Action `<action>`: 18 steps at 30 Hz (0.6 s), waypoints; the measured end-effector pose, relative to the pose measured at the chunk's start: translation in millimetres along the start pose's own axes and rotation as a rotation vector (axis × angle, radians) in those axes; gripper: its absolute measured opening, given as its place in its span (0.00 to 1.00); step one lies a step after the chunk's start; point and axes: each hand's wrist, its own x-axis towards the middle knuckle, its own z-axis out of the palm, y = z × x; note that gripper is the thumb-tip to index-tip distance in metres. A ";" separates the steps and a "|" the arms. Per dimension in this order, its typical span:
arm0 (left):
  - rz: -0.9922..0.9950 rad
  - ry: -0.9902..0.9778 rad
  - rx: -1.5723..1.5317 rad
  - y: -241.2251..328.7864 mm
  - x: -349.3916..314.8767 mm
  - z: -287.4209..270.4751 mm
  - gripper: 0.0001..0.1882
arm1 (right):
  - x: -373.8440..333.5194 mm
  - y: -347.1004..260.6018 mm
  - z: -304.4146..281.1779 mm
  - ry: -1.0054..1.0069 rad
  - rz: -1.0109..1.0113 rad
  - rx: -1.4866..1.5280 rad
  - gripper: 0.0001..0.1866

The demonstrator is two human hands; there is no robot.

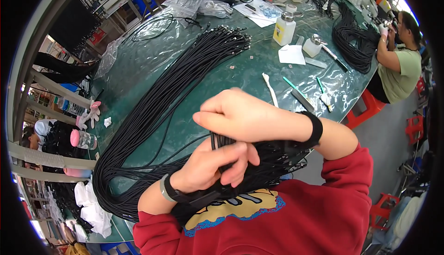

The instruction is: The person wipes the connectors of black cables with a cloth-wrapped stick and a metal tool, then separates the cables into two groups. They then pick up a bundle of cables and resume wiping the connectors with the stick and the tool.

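Observation:
A long bundle of black cables (pixel 152 98) curves in a U over the green table, its small metal-tipped ends fanned out at the far side. The other end of the bundle lies close to my body, under my hands. My left hand (pixel 210 165) is wrapped round several black cables low in front of me. Just above it, my right hand (pixel 247 116) is closed like a fist over the upper part of the same cables, slightly blurred. A short stretch of cable shows between the two hands; what lies inside the right palm is hidden.
Beyond my right arm are green-handled sticks (pixel 296 86), a white cloth strip (pixel 269 88) and a grey bar (pixel 302 101). Bottles (pixel 284 29) and paper (pixel 291 55) stand farther back. A person (pixel 400 61) works at the right with another cable bundle (pixel 354 42). A red stool (pixel 365 111) stands there.

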 end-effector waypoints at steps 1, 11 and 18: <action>-0.028 -0.006 -0.150 -0.7 2.2 -1.6 0.12 | 1.6 -2.9 -1.5 -0.002 0.000 -0.003 0.18; 0.494 0.604 -0.094 6.9 17.1 -22.5 0.19 | -15.3 13.9 -7.4 0.170 0.067 0.071 0.05; 0.420 0.404 0.009 1.9 12.1 -39.8 0.22 | -11.3 40.8 14.3 0.111 0.087 0.537 0.04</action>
